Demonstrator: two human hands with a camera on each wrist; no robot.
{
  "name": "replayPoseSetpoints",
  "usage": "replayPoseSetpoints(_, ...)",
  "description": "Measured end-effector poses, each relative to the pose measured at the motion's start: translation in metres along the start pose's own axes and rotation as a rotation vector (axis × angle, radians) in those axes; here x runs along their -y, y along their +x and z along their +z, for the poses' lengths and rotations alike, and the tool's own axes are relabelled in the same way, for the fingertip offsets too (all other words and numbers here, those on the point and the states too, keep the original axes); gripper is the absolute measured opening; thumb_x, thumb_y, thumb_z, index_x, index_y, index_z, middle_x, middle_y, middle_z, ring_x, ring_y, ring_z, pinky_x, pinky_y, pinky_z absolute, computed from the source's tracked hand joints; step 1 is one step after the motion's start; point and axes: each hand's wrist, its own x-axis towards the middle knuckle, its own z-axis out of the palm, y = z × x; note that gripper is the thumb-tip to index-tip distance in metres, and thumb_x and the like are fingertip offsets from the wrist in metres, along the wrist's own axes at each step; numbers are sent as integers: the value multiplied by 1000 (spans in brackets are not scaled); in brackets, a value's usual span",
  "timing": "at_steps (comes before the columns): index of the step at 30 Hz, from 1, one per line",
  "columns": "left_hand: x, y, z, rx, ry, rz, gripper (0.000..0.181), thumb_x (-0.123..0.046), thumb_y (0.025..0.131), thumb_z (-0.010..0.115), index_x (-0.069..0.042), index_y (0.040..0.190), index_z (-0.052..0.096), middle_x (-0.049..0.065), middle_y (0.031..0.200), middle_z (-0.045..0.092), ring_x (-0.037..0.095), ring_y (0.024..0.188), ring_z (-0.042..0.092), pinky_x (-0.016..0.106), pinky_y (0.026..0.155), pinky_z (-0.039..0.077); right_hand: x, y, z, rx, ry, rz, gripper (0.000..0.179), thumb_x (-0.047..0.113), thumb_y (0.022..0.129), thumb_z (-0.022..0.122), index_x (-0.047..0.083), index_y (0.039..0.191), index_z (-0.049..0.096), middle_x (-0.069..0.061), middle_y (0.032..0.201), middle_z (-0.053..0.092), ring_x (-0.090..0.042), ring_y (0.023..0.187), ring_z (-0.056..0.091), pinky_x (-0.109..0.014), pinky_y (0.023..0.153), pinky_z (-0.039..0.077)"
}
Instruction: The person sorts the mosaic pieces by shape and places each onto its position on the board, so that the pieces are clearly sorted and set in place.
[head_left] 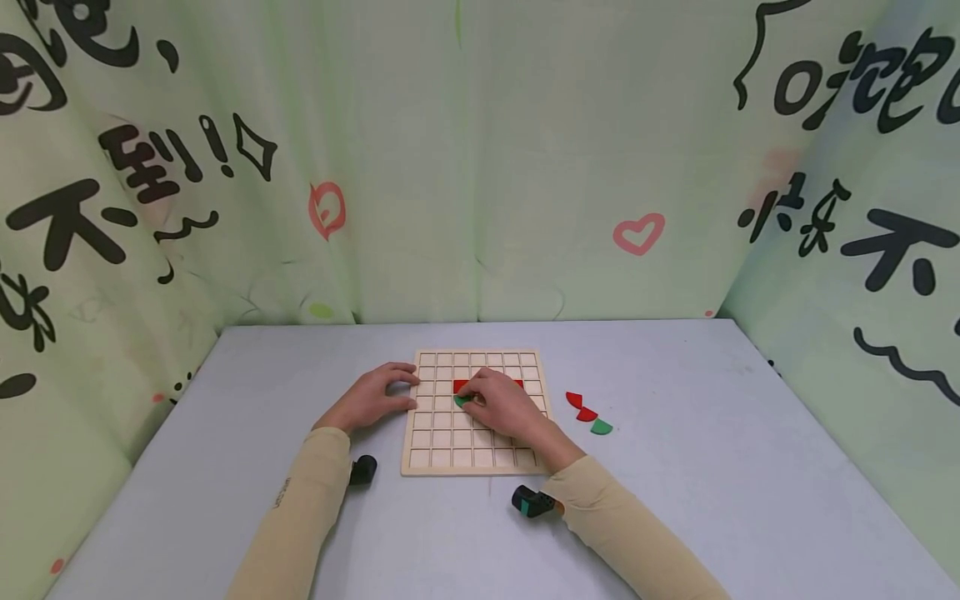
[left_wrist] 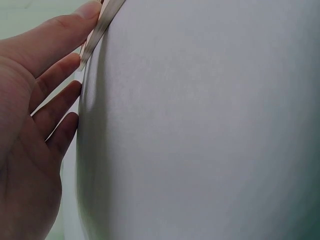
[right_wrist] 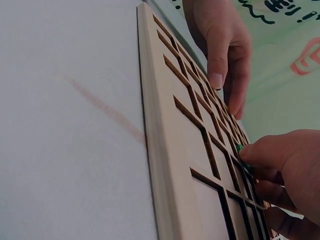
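Note:
A light wooden board (head_left: pixel 441 437) with a raised grid of square cells lies on the table. My right hand (head_left: pixel 504 403) is over the middle of it and pinches a small green piece (head_left: pixel 461 401) between thumb and fingers, down at the cells. Just beyond that hand, red pieces (head_left: pixel 459 386) sit in a row of cells, partly covered by the hand. My left hand (head_left: pixel 372 395) touches the board's left edge with its thumb and fingertips, the fingers spread and fairly straight; in the left wrist view the thumb (left_wrist: pixel 60 35) rests against the wooden edge.
Right of the board lie two loose red wedge-shaped pieces (head_left: pixel 587 414) and a green wedge-shaped piece (head_left: pixel 602 427). A pale cloth covers the table (head_left: pixel 660 500). Printed curtains (head_left: pixel 420 167) hang behind and at both sides. Each wrist wears a small black camera (head_left: pixel 363 470).

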Motion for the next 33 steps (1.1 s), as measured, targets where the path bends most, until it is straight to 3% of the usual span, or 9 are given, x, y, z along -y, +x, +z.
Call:
replayPoseSetpoints(17, 0, 0, 1, -3, -1, -5, 37, -20, 88, 74, -8, 122, 67, 7, 146, 47, 31, 139, 36, 48, 115, 30, -5, -10, -12, -75, 16, 35, 20, 13, 89, 70, 5, 108, 73, -4, 103, 65, -19, 93, 61, -34, 83, 54)
replayPoseSetpoints(24, 1, 0, 1, -2, -1, 5, 38, -20, 88, 74, -8, 122, 67, 7, 146, 48, 31, 139, 36, 48, 115, 30, -17, -20, -19, -92, 65, 107, 21, 14, 89, 72, 7, 109, 73, -2, 102, 65, -16, 91, 60, -31, 82, 53)
replayPoseSetpoints(33, 1, -1, 0, 5, -16, 6, 39, -20, 88, 74, -7, 123, 66, 7, 146, 47, 31, 140, 36, 47, 115, 31, -34, -39, -34, -145, 92, 123, 21, 12, 88, 72, 4, 108, 72, -5, 102, 65, -19, 91, 62, -34, 82, 56)
